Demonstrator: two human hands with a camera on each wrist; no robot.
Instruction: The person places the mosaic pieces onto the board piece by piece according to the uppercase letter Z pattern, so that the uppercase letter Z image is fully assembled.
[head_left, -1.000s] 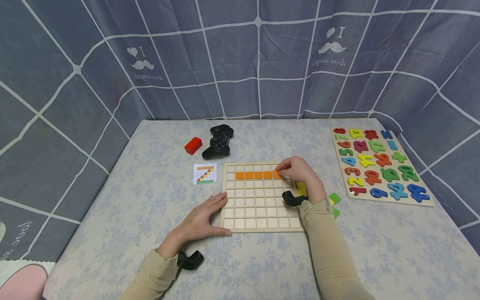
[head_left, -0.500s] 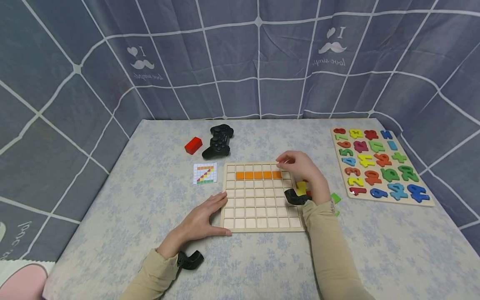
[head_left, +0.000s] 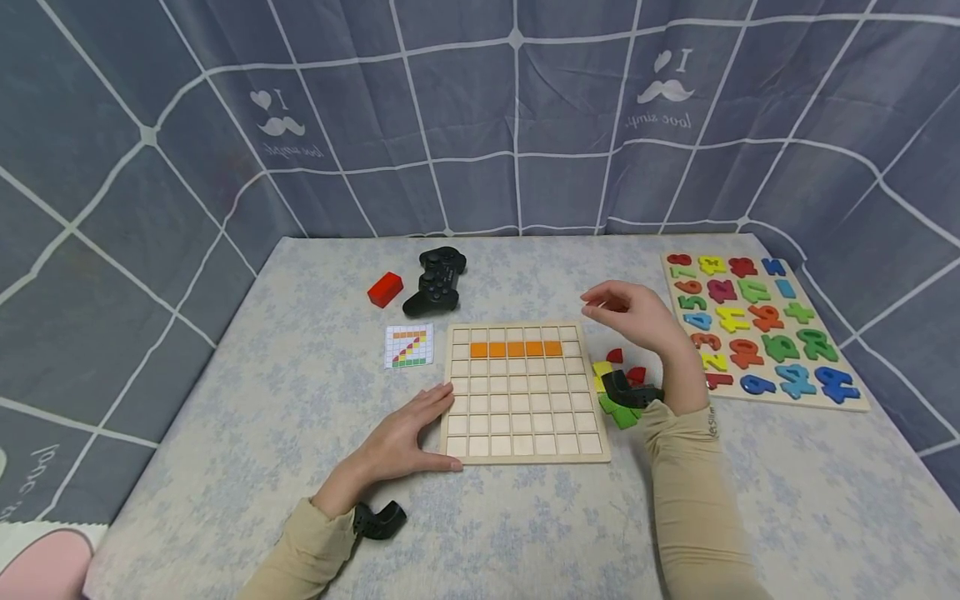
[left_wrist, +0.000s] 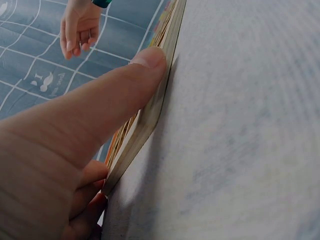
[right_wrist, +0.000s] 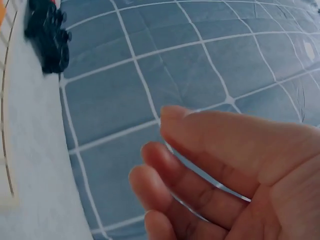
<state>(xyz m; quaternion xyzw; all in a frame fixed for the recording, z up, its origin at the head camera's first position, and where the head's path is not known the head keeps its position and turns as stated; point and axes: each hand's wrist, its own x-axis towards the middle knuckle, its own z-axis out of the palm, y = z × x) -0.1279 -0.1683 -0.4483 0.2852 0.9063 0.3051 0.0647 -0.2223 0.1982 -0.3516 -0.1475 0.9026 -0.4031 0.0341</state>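
Right grip [head_left: 636, 317] shifted off board [head_left: 521, 423], red pieces [head_left: 637, 375] uncovered

A: By what was everything supported?
B: By a table [head_left: 525, 533] with a pale, blue-patterned surface.
A: What was laid upon it?
B: A wooden grid board [head_left: 524, 404] was placed centrally, loose coloured pieces [head_left: 622, 417] scattered at its right. A pattern card [head_left: 409, 346] was set leftward, a red block [head_left: 386, 290] and black game controller [head_left: 437, 282] beyond, a numeral board [head_left: 774, 397] well rightward.
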